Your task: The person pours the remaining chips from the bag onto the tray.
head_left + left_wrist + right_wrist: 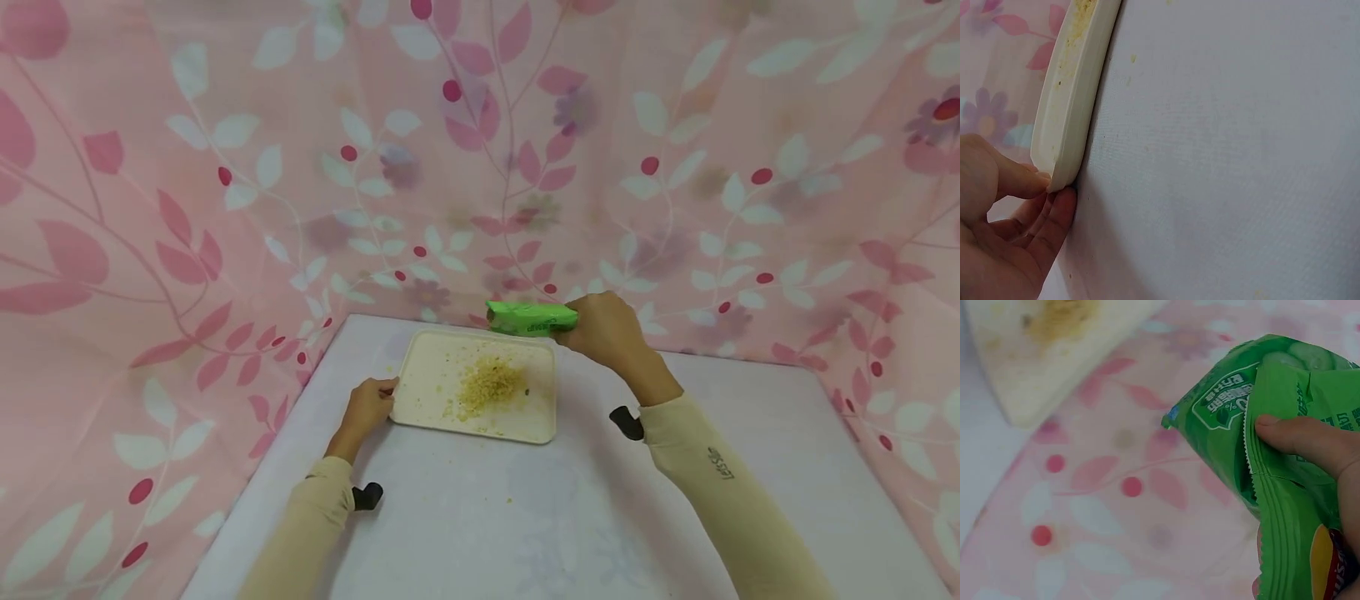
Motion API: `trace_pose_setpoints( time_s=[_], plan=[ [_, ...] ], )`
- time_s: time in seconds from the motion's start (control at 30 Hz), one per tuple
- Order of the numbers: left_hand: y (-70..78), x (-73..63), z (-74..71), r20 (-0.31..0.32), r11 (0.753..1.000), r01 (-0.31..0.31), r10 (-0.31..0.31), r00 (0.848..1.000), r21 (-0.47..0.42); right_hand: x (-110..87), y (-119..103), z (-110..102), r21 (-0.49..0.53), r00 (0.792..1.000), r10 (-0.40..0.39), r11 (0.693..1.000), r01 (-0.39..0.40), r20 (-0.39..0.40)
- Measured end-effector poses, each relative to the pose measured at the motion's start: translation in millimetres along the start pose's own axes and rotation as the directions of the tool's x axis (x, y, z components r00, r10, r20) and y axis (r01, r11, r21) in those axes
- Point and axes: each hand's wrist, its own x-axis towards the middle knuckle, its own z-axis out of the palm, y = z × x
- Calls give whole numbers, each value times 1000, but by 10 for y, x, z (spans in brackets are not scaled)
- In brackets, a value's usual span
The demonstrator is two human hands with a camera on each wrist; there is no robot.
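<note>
A shallow cream tray (pixel 420 400) lies on the table with a heap of yellow crumbs (pixel 491 385) right of its middle. My left hand (pixel 369 408) pinches the tray's left edge. In the left wrist view the left thumb (pixel 1022 181) is on the rim and the fingers reach under the corner. Above the tray's far right corner, my right hand (pixel 603 333) grips a green chip bag (pixel 532 318) held sideways, its free end pointing left. The right wrist view shows the thumb (pixel 1297 437) pressed on the bag's crimped seam. What the bag contains is hidden.
A white cloth covers the table (pixel 465 517), and a few stray crumbs lie on it. Pink flowered fabric (pixel 480 167) hangs behind and at both sides, bordering the table's far edge. A black piece (pixel 627 423) is worn at each wrist.
</note>
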Motion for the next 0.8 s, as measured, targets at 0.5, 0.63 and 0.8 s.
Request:
trace_pose_setpoints(
  time_s=[0.5,0.63,0.8],
  plan=[
    [17,3,-20,6,1000,0,0,1000,-19,8,1,-87,-71,1000,0,997,0,1],
    [3,8,-19,-2,1000,19,-19,1000,-14,64,162,158,-102,997,17,995,-10,70],
    [13,-5,-19,0,1000,14,-14,1000,-15,71,171,151,-88,999,28,996,-26,28]
  ],
)
